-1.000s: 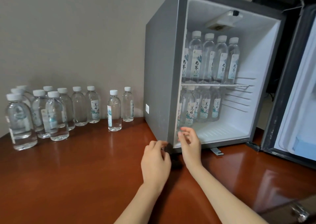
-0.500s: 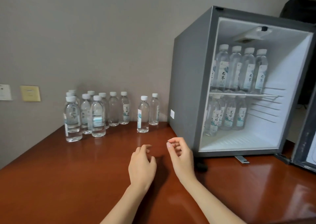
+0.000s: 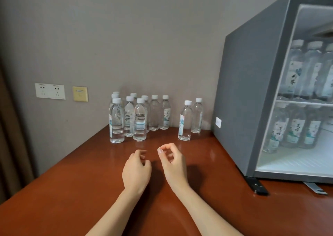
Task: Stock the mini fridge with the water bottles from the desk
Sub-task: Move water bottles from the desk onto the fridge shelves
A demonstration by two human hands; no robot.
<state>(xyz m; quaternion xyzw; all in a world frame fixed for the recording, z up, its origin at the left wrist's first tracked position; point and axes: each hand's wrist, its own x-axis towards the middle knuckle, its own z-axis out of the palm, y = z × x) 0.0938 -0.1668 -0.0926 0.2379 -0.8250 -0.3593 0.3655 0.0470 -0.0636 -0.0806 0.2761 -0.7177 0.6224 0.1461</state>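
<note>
Head-worn view, down over desk (image 3: 72, 190)

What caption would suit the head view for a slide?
Both empty hands, left hand and right hand, hover over the desk between water bottles and the open mini fridge.

Glossy wooden desk (image 3: 75, 187), clear plastic bottles (image 3: 139, 122), matt grey fridge (image 3: 250, 95)

Soft dim light; glare on glossy desk (image 3: 54, 190).
</note>
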